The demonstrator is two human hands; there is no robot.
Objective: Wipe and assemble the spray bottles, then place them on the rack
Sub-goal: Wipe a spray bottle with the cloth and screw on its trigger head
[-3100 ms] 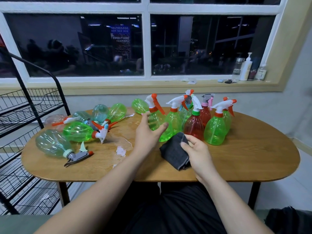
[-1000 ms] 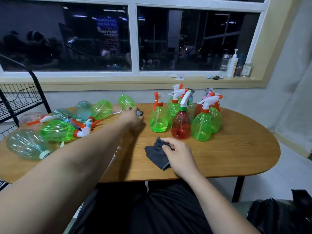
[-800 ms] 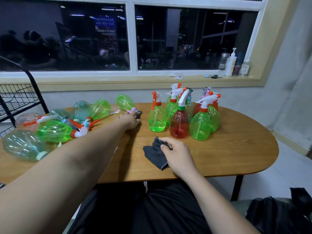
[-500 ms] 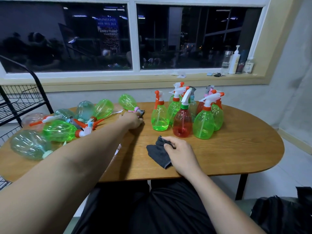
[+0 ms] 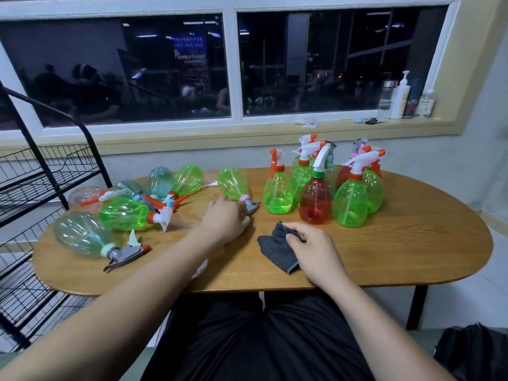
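Green upright bottle (image 5: pixel 277 193) holds a tube (image 5: pixel 275 189); right hand (image 5: pixel 316 251) pinches cloth (image 5: pixel 275 250).

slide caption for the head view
Left hand grips a lying green plastic spray bottle; right hand holds a dark grey cloth.

The left hand (image 5: pixel 225 215) has quit its open hover beside the standing bottles (image 5: pixel 350 204) and stretched out to the far left, and it's now on the lying green bottle (image 5: pixel 232 185) at the pink collar and grey spray head, dragging it slightly nearer across the bench (image 5: pixel 412 243).
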